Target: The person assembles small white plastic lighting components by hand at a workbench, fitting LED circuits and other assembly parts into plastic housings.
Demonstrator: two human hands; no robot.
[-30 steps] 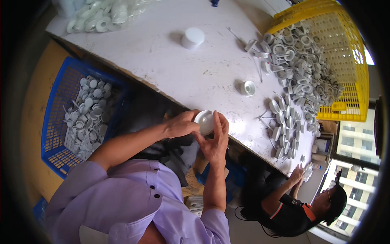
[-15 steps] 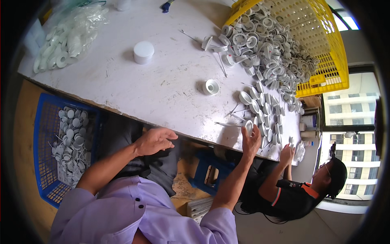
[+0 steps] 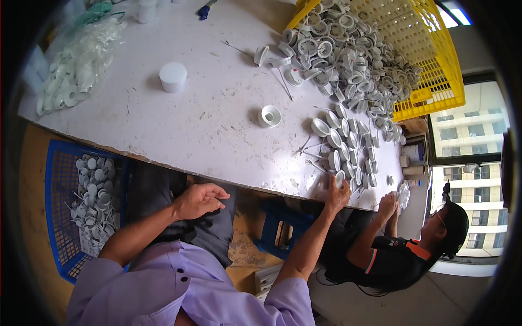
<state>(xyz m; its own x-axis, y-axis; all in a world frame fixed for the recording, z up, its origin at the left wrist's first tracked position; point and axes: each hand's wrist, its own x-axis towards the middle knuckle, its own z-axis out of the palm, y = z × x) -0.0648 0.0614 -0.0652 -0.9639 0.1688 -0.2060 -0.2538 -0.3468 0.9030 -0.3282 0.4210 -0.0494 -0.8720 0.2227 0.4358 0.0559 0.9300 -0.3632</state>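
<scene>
My right hand [image 3: 338,196] is at the table's near edge, thumb and fingers closed round the lower rim of a white round plastic cap [image 3: 340,177]. Beside it stand rows of similar white caps [image 3: 344,127], tipped on edge, several with thin stems pointing left. Over my lap, below the table edge, my left hand [image 3: 200,201] hangs with loosely bent fingers apart and nothing in it. A single white cup-shaped piece [image 3: 269,116] sits apart, hollow side up. Farther left is a white round lidded jar [image 3: 173,76].
A tipped yellow crate [image 3: 429,92] spills a heap of white caps [image 3: 353,54] at the far right. A clear bag of white parts [image 3: 76,70] lies far left. A blue basket of white discs [image 3: 54,206] is below left. A co-worker [image 3: 397,261] sits at right, hands at the table.
The view has shifted slightly. My right hand has come down to the near end of the cap rows; the cap it held before now appears to stand among them. My left hand stays over my lap.
</scene>
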